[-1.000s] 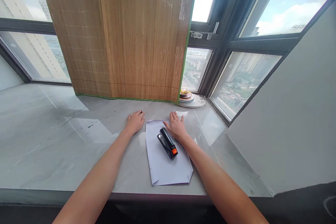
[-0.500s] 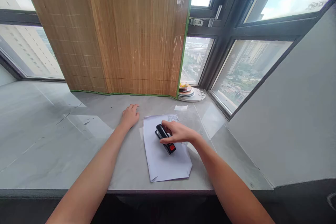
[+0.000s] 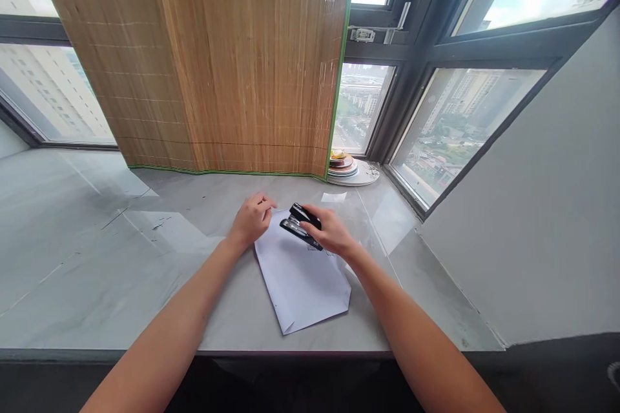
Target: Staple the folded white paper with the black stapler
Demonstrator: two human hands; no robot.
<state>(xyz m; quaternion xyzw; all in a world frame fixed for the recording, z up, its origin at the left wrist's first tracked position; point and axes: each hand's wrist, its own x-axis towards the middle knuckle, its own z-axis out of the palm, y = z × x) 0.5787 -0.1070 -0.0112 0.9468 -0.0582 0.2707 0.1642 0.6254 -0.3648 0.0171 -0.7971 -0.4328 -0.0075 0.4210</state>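
So biggest thing in my feed is the bamboo blind [image 3: 232, 58] filling the upper middle of the frame, hanging down to the grey stone sill [image 3: 97, 258] that spreads across the whole lower half. Dark window frames [image 3: 411, 51] run off to the upper right, city buildings behind the glass.

Down at centre, a sheet of white paper [image 3: 303, 284] lies flat on the sill, turned a bit askew, one corner near the front edge. Its far end sits under both hands.

Left hand [image 3: 252, 219] is just left of centre, fingers curled down onto the paper's upper left corner, pinching or pressing it, I can't tell which from this angle.

Right hand [image 3: 332, 232] is right next to it, wrapped around a black stapler [image 3: 301, 224], which it holds over the paper's top edge with the mouth pointing toward the left hand.

Smallest bit: a stack of plates [image 3: 345, 168] at the blind's lower right corner, well apart from the hands.
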